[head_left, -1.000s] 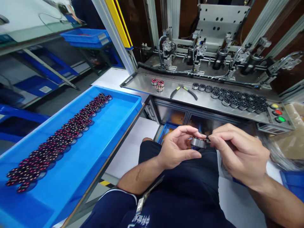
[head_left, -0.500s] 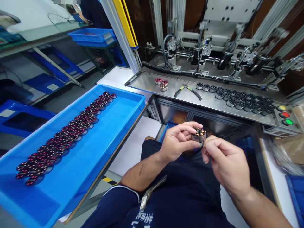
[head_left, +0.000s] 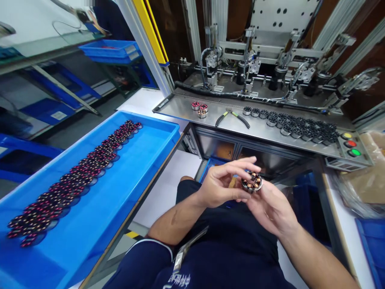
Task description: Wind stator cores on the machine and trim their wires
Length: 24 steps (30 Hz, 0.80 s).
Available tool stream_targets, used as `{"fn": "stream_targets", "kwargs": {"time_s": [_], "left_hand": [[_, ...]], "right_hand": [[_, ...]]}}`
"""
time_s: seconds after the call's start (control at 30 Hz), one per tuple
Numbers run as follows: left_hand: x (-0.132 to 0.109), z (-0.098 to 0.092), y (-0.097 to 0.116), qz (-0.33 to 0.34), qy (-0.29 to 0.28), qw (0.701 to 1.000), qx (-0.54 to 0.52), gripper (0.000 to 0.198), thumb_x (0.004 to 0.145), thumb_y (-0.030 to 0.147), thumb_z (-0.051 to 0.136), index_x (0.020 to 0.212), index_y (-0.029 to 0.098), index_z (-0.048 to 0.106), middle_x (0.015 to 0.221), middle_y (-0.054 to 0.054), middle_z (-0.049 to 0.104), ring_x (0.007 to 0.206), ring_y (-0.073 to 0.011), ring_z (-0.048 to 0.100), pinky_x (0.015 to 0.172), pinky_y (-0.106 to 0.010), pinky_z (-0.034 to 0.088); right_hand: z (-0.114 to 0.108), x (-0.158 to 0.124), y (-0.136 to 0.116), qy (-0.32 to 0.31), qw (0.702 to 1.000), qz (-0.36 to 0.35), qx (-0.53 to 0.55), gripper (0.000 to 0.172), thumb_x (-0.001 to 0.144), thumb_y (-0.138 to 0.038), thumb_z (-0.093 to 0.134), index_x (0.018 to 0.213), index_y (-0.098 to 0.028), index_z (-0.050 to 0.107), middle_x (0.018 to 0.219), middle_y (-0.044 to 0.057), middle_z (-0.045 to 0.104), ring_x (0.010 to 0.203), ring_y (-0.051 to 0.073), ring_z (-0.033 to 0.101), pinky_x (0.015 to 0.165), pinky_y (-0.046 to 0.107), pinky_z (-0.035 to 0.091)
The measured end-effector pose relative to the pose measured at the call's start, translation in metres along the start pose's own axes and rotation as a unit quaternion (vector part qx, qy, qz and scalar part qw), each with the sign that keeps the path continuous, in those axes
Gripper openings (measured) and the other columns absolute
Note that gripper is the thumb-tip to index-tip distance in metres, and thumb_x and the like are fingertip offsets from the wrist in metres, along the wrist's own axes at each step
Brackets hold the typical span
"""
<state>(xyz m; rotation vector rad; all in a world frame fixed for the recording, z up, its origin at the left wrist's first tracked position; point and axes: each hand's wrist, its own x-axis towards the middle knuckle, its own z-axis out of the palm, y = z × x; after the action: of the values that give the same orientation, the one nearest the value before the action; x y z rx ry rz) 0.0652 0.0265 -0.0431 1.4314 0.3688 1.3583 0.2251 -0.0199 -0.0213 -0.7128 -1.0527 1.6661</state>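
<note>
In front of my lap I hold a round motor stator (head_left: 252, 183), a metal ring with copper windings facing up. My left hand (head_left: 221, 181) grips it from the left, thumb low and fingers over its top edge. My right hand (head_left: 270, 204) is cupped under its right side, palm up; the stator hides part of those fingers. On the metal ledge (head_left: 177, 106) beyond, two red-wound stators (head_left: 195, 105) and a copper one (head_left: 202, 113) stand together. Beside them lie pliers (head_left: 232, 117) with black and green handles, splayed.
To the left, a blue tray (head_left: 144, 160) holds rows of wound stators (head_left: 87, 168). Several black stators (head_left: 303, 125) cover the ledge's right side, near a box with coloured buttons (head_left: 350, 143). Behind rises a winding machine (head_left: 278, 74). A person (head_left: 111, 18) is far back left.
My right hand has turned from a pinch beside the stator to palm up beneath it. The stator now tilts more toward me. The view has shifted slightly.
</note>
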Motion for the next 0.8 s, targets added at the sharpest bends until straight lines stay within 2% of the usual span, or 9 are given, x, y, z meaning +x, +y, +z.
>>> {"fn": "stream_targets", "kwargs": {"time_s": [0.07, 0.13, 0.23, 0.3, 0.37, 0.43, 0.53, 0.6, 0.8], "left_hand": [[-0.001, -0.002, 0.005, 0.032, 0.037, 0.995, 0.086, 0.070, 0.056, 0.037, 0.096, 0.119, 0.023, 0.068, 0.132, -0.013, 0.064, 0.133, -0.0312, 0.053, 0.114, -0.049, 0.040], [-0.003, -0.003, 0.011, 0.020, 0.054, 0.985, 0.166, 0.083, 0.051, 0.042, 0.097, 0.126, 0.022, 0.066, 0.128, -0.013, 0.065, 0.124, -0.0292, 0.058, 0.108, -0.042, 0.045], [-0.004, 0.001, 0.021, -0.042, 0.002, 0.978, 0.203, 0.068, 0.056, 0.040, 0.095, 0.116, 0.018, 0.071, 0.107, -0.010, 0.072, 0.098, -0.0222, 0.066, 0.089, -0.031, 0.052], [-0.003, 0.005, 0.025, -0.072, -0.017, 0.980, 0.183, 0.056, 0.064, 0.038, 0.092, 0.111, 0.016, 0.073, 0.100, -0.009, 0.074, 0.088, -0.0189, 0.067, 0.081, -0.029, 0.053], [-0.002, 0.008, 0.025, -0.089, -0.021, 0.982, 0.167, 0.046, 0.070, 0.035, 0.089, 0.109, 0.015, 0.074, 0.096, -0.008, 0.074, 0.082, -0.0166, 0.067, 0.077, -0.027, 0.053], [-0.002, 0.009, 0.024, -0.085, -0.019, 0.982, 0.169, 0.043, 0.072, 0.032, 0.087, 0.109, 0.015, 0.074, 0.097, -0.008, 0.075, 0.083, -0.0163, 0.067, 0.076, -0.026, 0.053], [-0.003, 0.009, 0.021, -0.050, -0.006, 0.980, 0.192, 0.050, 0.072, 0.031, 0.087, 0.118, 0.017, 0.071, 0.104, -0.009, 0.074, 0.089, -0.0174, 0.067, 0.082, -0.028, 0.054], [-0.005, 0.009, 0.019, -0.040, -0.002, 0.981, 0.192, 0.052, 0.074, 0.031, 0.086, 0.122, 0.020, 0.070, 0.109, -0.009, 0.073, 0.096, -0.0192, 0.067, 0.087, -0.030, 0.054], [-0.012, 0.017, 0.014, -0.149, 0.013, 0.989, -0.019, 0.046, 0.076, 0.025, 0.084, 0.119, 0.019, 0.069, 0.110, -0.009, 0.071, 0.094, -0.0174, 0.070, 0.082, -0.027, 0.059]], "right_hand": [[-0.007, 0.000, 0.003, 0.042, 0.991, -0.074, -0.107, 0.030, 0.085, -0.039, 0.073, 0.110, -0.022, 0.072, 0.100, 0.008, 0.073, 0.086, 0.021, 0.070, 0.078, 0.037, 0.059], [-0.015, -0.001, 0.004, 0.099, 0.940, -0.199, -0.259, 0.032, 0.079, -0.027, 0.080, 0.109, -0.023, 0.070, 0.102, 0.007, 0.071, 0.092, 0.022, 0.068, 0.082, 0.038, 0.058], [-0.027, -0.003, 0.003, 0.107, 0.830, -0.340, -0.430, 0.043, 0.075, -0.013, 0.079, 0.115, -0.023, 0.069, 0.103, 0.009, 0.069, 0.095, 0.025, 0.066, 0.080, 0.042, 0.056], [-0.031, -0.004, 0.001, 0.079, 0.795, -0.367, -0.477, 0.052, 0.075, -0.010, 0.077, 0.123, -0.024, 0.066, 0.106, 0.011, 0.068, 0.095, 0.027, 0.066, 0.078, 0.044, 0.057], [-0.032, -0.006, -0.002, 0.063, 0.792, -0.368, -0.483, 0.058, 0.074, -0.008, 0.076, 0.128, -0.025, 0.064, 0.109, 0.011, 0.067, 0.096, 0.027, 0.066, 0.078, 0.045, 0.057], [-0.031, -0.007, -0.006, 0.048, 0.811, -0.361, -0.459, 0.058, 0.075, -0.008, 0.076, 0.129, -0.024, 0.064, 0.112, 0.012, 0.066, 0.100, 0.028, 0.064, 0.080, 0.046, 0.056], [-0.028, -0.008, -0.012, 0.043, 0.836, -0.352, -0.419, 0.047, 0.076, -0.010, 0.076, 0.120, -0.024, 0.068, 0.107, 0.011, 0.064, 0.100, 0.026, 0.063, 0.080, 0.044, 0.055], [-0.025, -0.008, -0.015, 0.050, 0.837, -0.358, -0.410, 0.034, 0.077, -0.007, 0.074, 0.107, -0.025, 0.071, 0.094, 0.006, 0.064, 0.088, 0.022, 0.063, 0.073, 0.039, 0.054], [-0.019, -0.010, -0.011, 0.099, 0.863, -0.330, -0.369, 0.021, 0.082, -0.003, 0.068, 0.090, -0.022, 0.068, 0.081, 0.001, 0.062, 0.073, 0.016, 0.060, 0.064, 0.032, 0.047]]}}
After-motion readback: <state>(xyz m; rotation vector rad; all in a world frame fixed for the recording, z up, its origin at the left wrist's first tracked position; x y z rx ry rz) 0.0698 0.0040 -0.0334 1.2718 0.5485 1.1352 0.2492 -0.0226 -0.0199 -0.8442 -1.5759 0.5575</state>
